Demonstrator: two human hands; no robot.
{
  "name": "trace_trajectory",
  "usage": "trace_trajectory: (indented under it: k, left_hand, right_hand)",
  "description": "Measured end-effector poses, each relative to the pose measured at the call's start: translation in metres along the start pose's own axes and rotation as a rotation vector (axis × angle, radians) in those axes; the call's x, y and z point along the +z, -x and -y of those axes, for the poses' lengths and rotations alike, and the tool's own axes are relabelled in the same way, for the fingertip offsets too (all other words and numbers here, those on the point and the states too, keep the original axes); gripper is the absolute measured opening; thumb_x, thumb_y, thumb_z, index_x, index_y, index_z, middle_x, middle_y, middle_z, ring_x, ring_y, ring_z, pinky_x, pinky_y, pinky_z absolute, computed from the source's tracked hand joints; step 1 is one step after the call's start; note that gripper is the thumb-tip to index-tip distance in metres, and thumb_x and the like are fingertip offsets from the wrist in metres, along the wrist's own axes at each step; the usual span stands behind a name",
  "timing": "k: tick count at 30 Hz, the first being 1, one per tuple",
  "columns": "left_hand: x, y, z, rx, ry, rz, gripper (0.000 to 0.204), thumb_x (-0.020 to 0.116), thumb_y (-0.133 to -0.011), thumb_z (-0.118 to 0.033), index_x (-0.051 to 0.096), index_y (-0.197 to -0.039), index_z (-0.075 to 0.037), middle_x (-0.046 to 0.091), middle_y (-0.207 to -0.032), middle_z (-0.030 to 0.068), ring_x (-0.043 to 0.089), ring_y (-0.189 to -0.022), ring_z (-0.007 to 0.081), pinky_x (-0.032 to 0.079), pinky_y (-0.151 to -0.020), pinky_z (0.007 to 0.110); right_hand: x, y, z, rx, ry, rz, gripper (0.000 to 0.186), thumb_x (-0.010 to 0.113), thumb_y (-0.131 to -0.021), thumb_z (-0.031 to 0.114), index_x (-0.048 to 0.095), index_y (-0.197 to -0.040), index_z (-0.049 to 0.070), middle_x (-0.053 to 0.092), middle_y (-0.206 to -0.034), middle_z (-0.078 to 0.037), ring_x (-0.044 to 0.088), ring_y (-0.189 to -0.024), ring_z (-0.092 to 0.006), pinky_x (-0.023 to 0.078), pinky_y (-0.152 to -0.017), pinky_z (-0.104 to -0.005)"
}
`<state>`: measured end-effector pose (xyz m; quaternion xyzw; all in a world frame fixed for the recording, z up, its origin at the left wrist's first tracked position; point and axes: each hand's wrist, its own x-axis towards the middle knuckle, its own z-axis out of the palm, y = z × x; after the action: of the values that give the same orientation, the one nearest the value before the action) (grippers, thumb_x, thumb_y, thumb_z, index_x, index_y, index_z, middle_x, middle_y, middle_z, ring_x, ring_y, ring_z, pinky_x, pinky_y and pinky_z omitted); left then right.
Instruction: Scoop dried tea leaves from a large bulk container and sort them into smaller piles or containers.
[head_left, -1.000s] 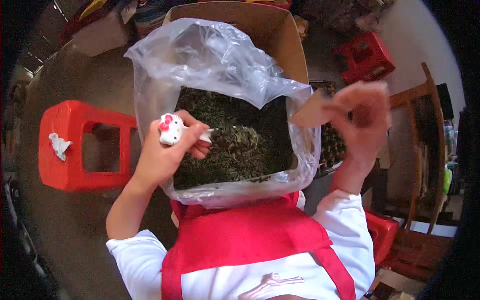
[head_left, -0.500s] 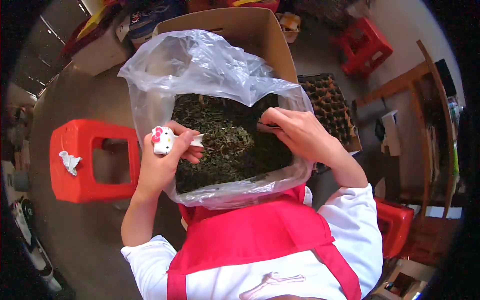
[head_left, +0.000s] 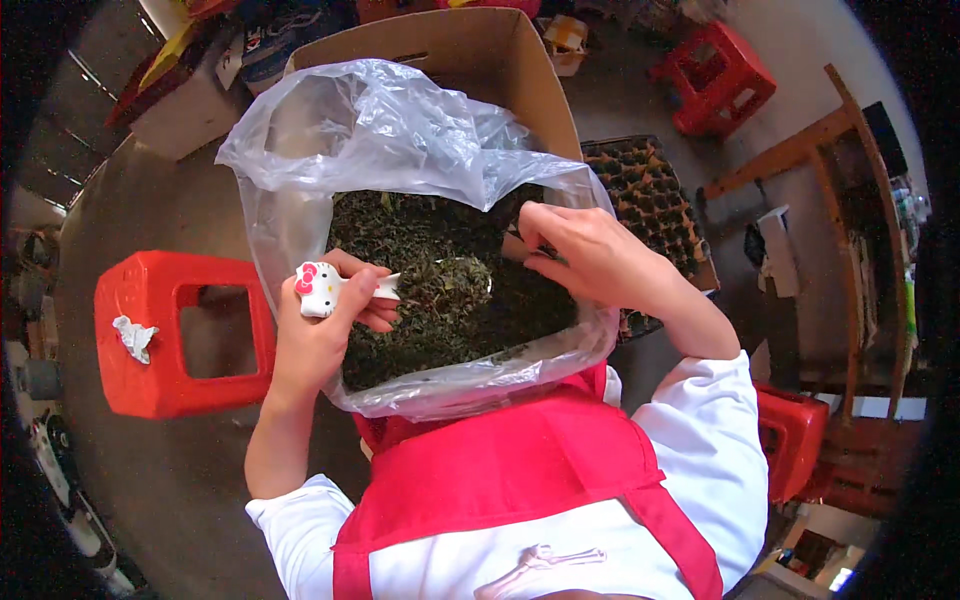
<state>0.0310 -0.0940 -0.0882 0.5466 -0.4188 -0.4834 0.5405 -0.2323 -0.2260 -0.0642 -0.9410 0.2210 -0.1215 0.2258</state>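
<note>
My left hand is closed around the white cat-head handle of a scoop. A heap of dried leaves covers most of its bowl, and only a bit of white rim shows. Over the right part of the leaves, my right hand has thumb and fingers pinched on a small, thin brownish piece, too small to name surely. Beneath both hands, loose dark dried leaves fill a clear plastic bag, which lines a cardboard box. The bag's far side folds over the leaves.
A red plastic stool with a crumpled white scrap stands at the left. Right of the box lies a tray of many small dark cells. Another red stool and a wooden frame stand farther right.
The view has shifted slightly, moving the box and bag a little left. My right hand's fingers have opened a little wider around the brownish piece, which shows more. My left hand still holds the scoop.
</note>
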Motion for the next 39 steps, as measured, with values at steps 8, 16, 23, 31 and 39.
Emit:
trace_trajectory:
  k: [8, 16, 23, 31, 39]
  left_hand:
    - [0.000, 0.003, 0.002, 0.016, -0.002, 0.035, 0.025, 0.061, -0.094, -0.021, 0.063, -0.094, 0.004, 0.066, -0.077, 0.0110, 0.067, -0.064, 0.0178, 0.055, -0.054, 0.027]
    - [0.000, 0.005, 0.003, 0.014, -0.003, 0.041, 0.024, 0.061, -0.094, -0.021, 0.063, -0.094, 0.004, 0.066, -0.078, 0.0109, 0.067, -0.065, 0.0183, 0.055, -0.054, 0.027]
    - [-0.001, 0.003, 0.002, 0.002, 0.006, -0.019, 0.024, 0.060, -0.095, -0.018, 0.063, -0.095, 0.005, 0.067, -0.078, 0.0128, 0.067, -0.065, 0.0180, 0.056, -0.056, 0.027]
    - [-0.006, 0.002, 0.000, 0.019, -0.012, -0.049, 0.023, 0.057, -0.096, -0.015, 0.062, -0.096, 0.007, 0.067, -0.076, 0.0138, 0.067, -0.064, 0.0173, 0.057, -0.057, 0.028]
    - [-0.008, 0.000, -0.003, 0.028, -0.041, -0.083, 0.024, 0.059, -0.094, -0.020, 0.063, -0.095, 0.004, 0.067, -0.078, 0.0138, 0.067, -0.064, 0.0189, 0.054, -0.054, 0.028]
  right_hand:
    - [-0.004, -0.005, -0.004, 0.091, -0.084, 0.153, 0.031, 0.068, -0.076, 0.004, 0.047, -0.099, 0.001, 0.062, -0.085, -0.015, 0.062, -0.076, -0.0365, 0.049, -0.067, -0.0396]
    - [0.001, -0.010, -0.011, -0.153, 0.106, 0.236, 0.023, 0.063, -0.078, 0.003, 0.053, -0.099, 0.000, 0.059, -0.115, -0.016, 0.061, -0.096, -0.0377, 0.050, -0.077, -0.0449]
    - [0.001, -0.039, -0.013, -0.226, 0.151, 0.438, 0.020, 0.063, -0.082, 0.008, 0.056, -0.098, -0.001, 0.058, -0.121, -0.016, 0.060, -0.102, -0.0356, 0.050, -0.083, -0.0451]
    - [0.012, -0.039, -0.027, -0.299, 0.060, 0.500, 0.022, 0.061, -0.084, 0.009, 0.059, -0.104, -0.001, 0.062, -0.107, -0.016, 0.060, -0.103, -0.0349, 0.049, -0.088, -0.0441]
    - [0.015, -0.040, -0.025, -0.269, 0.166, 0.459, 0.025, 0.062, -0.087, 0.021, 0.053, -0.101, 0.003, 0.054, -0.123, -0.020, 0.056, -0.110, -0.0362, 0.049, -0.088, -0.0433]
